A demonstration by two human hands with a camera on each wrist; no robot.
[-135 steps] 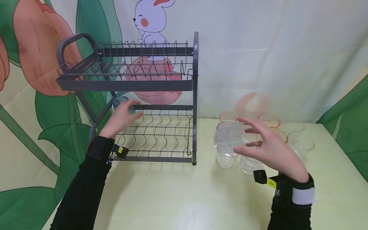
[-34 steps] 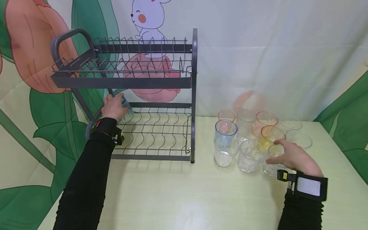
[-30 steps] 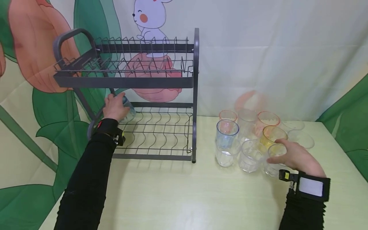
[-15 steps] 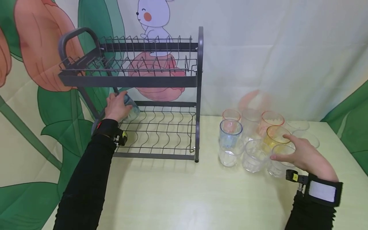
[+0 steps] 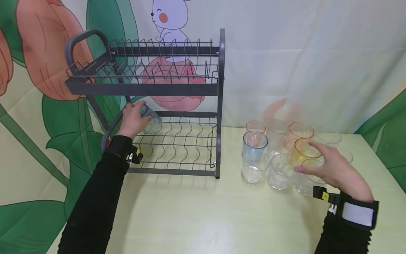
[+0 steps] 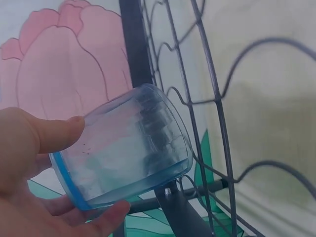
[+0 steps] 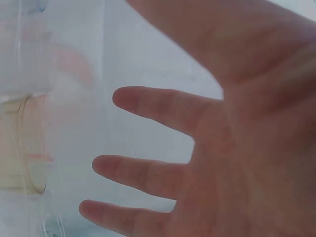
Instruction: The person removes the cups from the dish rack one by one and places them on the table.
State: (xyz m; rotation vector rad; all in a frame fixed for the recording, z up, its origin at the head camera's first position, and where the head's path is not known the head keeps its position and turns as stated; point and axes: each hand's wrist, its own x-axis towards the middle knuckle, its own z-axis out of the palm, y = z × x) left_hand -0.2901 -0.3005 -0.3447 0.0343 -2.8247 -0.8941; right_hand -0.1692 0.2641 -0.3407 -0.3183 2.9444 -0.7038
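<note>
In the head view my left hand (image 5: 134, 118) grips a blue-tinted drinking glass (image 5: 151, 120) at the left of the rack's lower shelf. The glass tilts on its side; the left wrist view shows the thumb and fingers round its blue-rimmed end (image 6: 69, 177), its other end close to the shelf wires. My right hand (image 5: 340, 169) hovers, fingers spread, over a clear glass (image 5: 306, 183) at the front right of the glass group. The right wrist view shows nothing between its straight fingers (image 7: 143, 173). Nearest to it stands a yellow-rimmed glass (image 5: 306, 151).
A dark two-tier dish rack (image 5: 142, 89) stands at the left on the pale table (image 5: 203, 215). Right of it stand a blue-rimmed glass (image 5: 254, 150), red-rimmed glasses (image 5: 299, 135) and several clear glasses (image 5: 281, 173). A printed curtain (image 5: 269, 53) hangs behind.
My left hand has lowered the blue-tinted glass onto the shelf's left side, then shifted slightly right with it. My right hand has moved right, from the left glasses to above the front right one.
</note>
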